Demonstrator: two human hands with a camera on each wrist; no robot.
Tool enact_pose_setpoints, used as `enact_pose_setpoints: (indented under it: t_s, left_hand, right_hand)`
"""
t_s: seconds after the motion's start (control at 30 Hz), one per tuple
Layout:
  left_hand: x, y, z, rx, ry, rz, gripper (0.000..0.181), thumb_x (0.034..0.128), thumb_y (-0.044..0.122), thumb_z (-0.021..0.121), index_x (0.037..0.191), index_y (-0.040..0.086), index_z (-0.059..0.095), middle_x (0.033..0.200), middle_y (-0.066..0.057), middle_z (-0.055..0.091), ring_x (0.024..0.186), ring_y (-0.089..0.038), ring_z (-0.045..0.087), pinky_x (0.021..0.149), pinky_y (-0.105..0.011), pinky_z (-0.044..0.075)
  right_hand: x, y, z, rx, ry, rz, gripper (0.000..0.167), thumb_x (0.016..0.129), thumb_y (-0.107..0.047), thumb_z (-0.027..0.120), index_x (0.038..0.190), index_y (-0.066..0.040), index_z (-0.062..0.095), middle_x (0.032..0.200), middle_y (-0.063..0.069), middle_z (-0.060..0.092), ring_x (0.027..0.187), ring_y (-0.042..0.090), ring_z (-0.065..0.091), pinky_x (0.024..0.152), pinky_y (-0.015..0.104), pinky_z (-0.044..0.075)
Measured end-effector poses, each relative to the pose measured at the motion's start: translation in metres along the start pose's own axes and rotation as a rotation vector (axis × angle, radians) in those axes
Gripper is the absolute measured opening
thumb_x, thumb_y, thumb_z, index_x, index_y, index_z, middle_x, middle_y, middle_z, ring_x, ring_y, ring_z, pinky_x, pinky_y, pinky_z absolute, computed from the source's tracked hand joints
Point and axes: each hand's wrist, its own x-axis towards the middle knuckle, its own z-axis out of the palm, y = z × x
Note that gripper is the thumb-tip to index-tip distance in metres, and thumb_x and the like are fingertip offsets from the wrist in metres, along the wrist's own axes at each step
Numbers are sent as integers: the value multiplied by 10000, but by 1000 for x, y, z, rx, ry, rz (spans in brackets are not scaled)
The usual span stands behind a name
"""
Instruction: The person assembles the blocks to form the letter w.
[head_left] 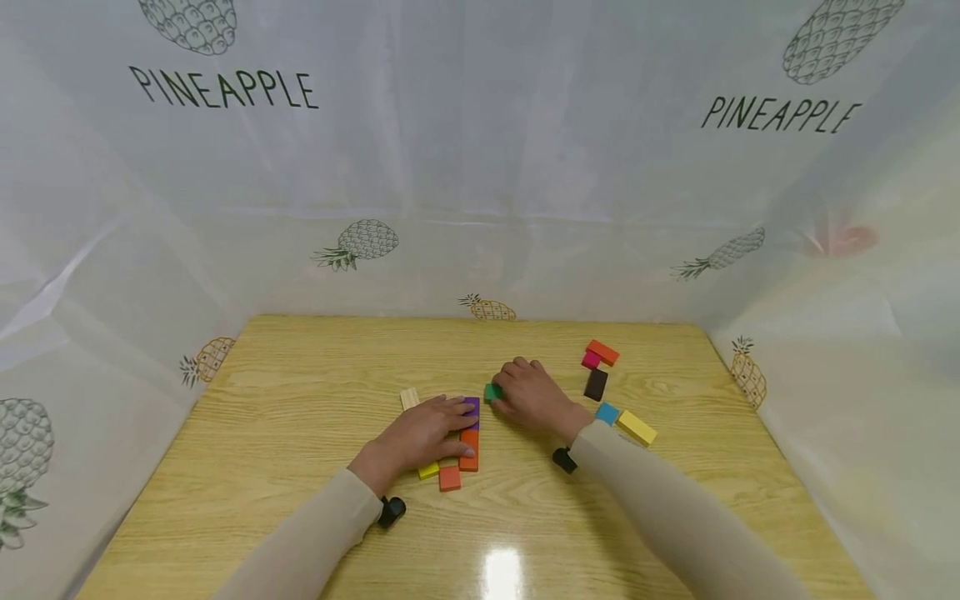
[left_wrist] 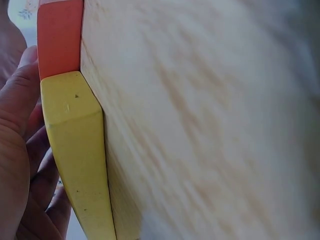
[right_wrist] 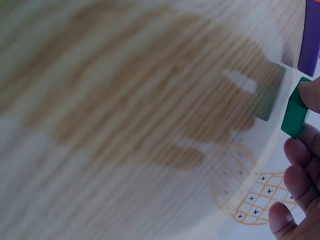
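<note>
Green is the small block (head_left: 491, 392) that the person's right hand (head_left: 534, 396) pinches between thumb and fingertip, a little to the right of a purple block (head_left: 472, 402), with a narrow gap of wood between the two. From where I stand I can't quite tell whether it rests on the table (head_left: 300, 367) or is held just above it. The left hand (head_left: 423, 429) grasps nothing; its loosely spread fingers lie over the purple block, and its thumb reaches across the orange block (head_left: 469, 463) that meets the purple one end to end. Partly under that palm lies a yellow block (head_left: 428, 471), with a coral block (head_left: 450, 479) against it on the near side, and a pale block (head_left: 409, 398) pokes out past the knuckles. Over beyond the right wrist, a blue block (head_left: 607, 413) sits beside a longer yellow bar (head_left: 637, 427). Farther back is a black block (head_left: 596, 384), and behind it a pink block (head_left: 591, 359) touches a red-orange bar (head_left: 603, 352). A pineapple-print curtain (head_left: 480, 167) hangs behind everything.
</note>
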Motion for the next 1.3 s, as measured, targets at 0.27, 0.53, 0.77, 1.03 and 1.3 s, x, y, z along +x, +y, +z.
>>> enact_pose_setpoints:
  t_s: [0.27, 0.53, 0.77, 1.03, 1.3]
  left_hand:
    - [0, 3, -2, -28, -7, -8, 638, 1017, 510, 651, 1527, 134, 580, 1611, -71, 513, 1543, -246, 421, 1298, -447, 301]
    - [0, 3, -2, -22, -4, -9, 635, 1016, 509, 654, 1529, 142, 580, 1617, -60, 506, 1541, -240, 424, 1299, -440, 301]
    - [0, 4, -3, -38, -8, -3, 642, 1020, 502, 651, 1532, 123, 572, 1634, -59, 485, 1550, -250, 410, 1299, -446, 298]
    - [-1, 4, -3, -30, -14, -6, 641, 1025, 508, 639, 1535, 126, 570, 1637, -54, 483, 1549, -249, 412, 1298, -446, 301]
    - [-1, 4, -4, -26, -20, -9, 649, 1025, 514, 635, 1536, 120, 567, 1633, -60, 487, 1550, -254, 409, 1298, -446, 301]
  right_hand:
    - [3, -1, 3, 21, -47, 34, 382, 1059, -373, 656, 1303, -81, 688, 1230, 103, 666, 1074, 281, 550, 932, 489, 473]
    - [1, 1, 4, 31, -43, 59, 351, 1061, -351, 642, 1268, -72, 698, 1198, 100, 676, 1075, 282, 563, 936, 474, 480]
    - [4, 0, 3, 42, -57, 52, 355, 1068, -352, 645, 1289, -79, 695, 1224, 102, 673, 1107, 286, 562, 945, 478, 471]
    - [6, 0, 6, 38, -53, 49, 351, 1067, -357, 644, 1281, -85, 700, 1215, 96, 680, 1089, 279, 568, 941, 484, 486]
    - [5, 1, 6, 45, -49, 50, 352, 1069, -355, 640, 1284, -83, 702, 1219, 100, 678, 1089, 283, 567, 936, 490, 482]
